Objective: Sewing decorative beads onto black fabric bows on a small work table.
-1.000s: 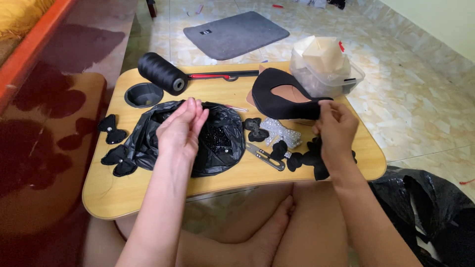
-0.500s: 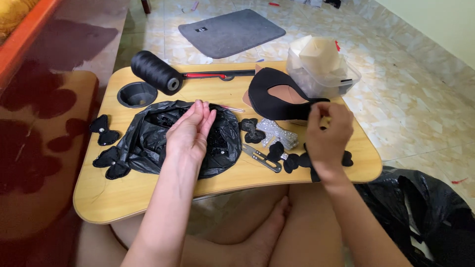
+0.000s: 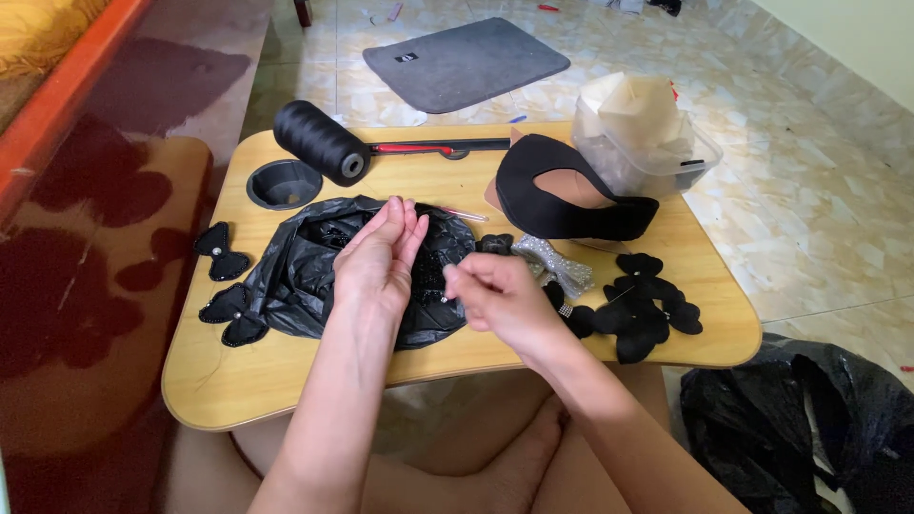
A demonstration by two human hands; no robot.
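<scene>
Inside black plastic bag [image 3: 286, 276], dark beads [image 3: 430, 276]

A crumpled black plastic bag [image 3: 305, 276] lies open on the left-centre of the wooden lap table [image 3: 286, 376], nearer its front edge, its hollow full of tiny black beads [image 3: 433, 276]. Something very small is pinched just above the bag's right rim; what it is cannot be made out.

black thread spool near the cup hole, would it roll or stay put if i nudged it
The black thread spool lies on its side on the wooden lap table, so a sideways nudge would probably roll it. It looks slightly tapered, so it may curve rather than run straight. Fully wound, it likely feels firm and fairly hefty.
</scene>
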